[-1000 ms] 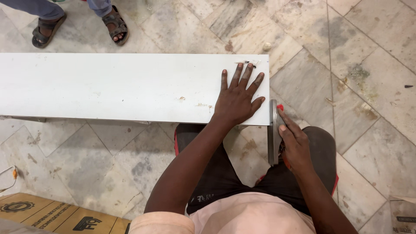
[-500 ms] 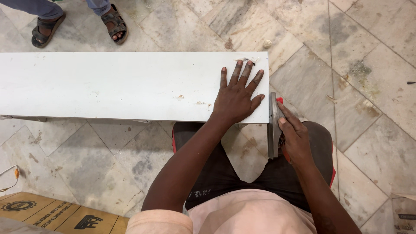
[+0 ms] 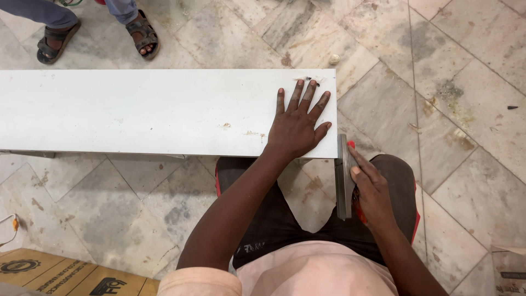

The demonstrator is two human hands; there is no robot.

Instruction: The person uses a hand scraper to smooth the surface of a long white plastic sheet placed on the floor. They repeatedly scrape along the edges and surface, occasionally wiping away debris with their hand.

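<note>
Your left hand (image 3: pixel 298 125) lies flat, fingers spread, on the right end of the white board (image 3: pixel 164 112), pinning it steady. Your right hand (image 3: pixel 372 189) grips a red-handled saw (image 3: pixel 343 178), forefinger along its back, blade set at the board's near right corner. Against half a second ago, both hands sit much the same; the saw has barely shifted. Another person's sandalled feet (image 3: pixel 98 38) stand beyond the far edge.

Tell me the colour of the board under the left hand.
White, with a few small marks; the head view shows the board and left hand.
</note>
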